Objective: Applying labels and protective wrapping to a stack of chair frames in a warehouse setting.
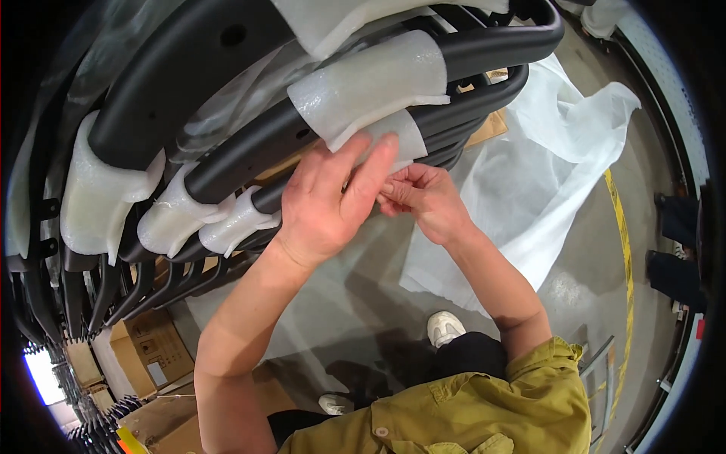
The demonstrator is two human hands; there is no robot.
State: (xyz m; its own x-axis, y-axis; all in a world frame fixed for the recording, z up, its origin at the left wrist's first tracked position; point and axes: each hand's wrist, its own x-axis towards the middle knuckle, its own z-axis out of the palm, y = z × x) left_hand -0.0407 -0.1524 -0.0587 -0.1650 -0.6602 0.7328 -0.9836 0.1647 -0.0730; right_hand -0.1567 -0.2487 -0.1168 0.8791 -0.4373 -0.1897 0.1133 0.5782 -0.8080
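Pinched thumb and fingers of the right hand (434, 203) meet just below a white foam sleeve (407, 140) on a black tubular bar (458, 111); anything clasped is hidden. The left hand (321, 200), fingers parted, overlaps the sleeve. Wrapping seems underway, likely calling next for closing its edge.

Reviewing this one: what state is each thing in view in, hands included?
Left hand: open, fingers extended.
Right hand: fingertips drawn together; any hold is hidden.
Black bars: lined up side by side, partly wrapped.
Foam wrap nearest the hands: curved over its bar, partly hidden.
White sheet: rumpled, loose on the floor.
Cardboard box, lower left: open or shut unclear.
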